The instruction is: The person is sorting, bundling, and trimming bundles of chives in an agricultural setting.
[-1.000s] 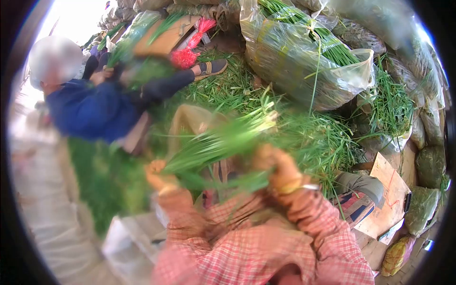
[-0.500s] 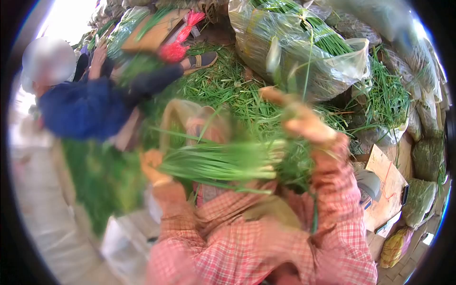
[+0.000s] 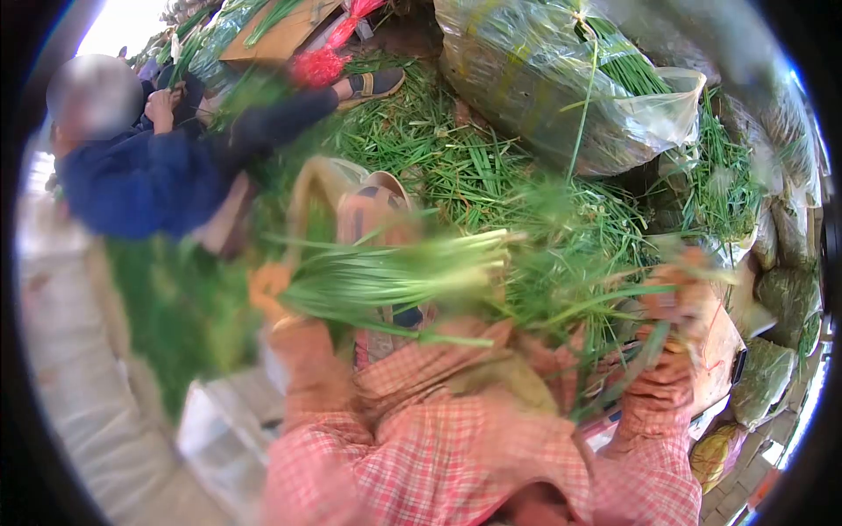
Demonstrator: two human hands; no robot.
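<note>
Co-worker (image 3: 145, 184) seated at upper left, dark blue top and strapped shoe (image 3: 375, 84) worn. Pink plastic bundle (image 3: 323, 67) placed beside cardboard box (image 3: 279, 37). Yellowish sack (image 3: 719, 453) seen at lower right, white sheeting (image 3: 224, 430) at lower left.

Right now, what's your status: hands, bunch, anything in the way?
Left hand gripping green bunch by its leafy end. Right hand out to the side, grip blurred. Loose greens strewn beyond the bunch.
</note>
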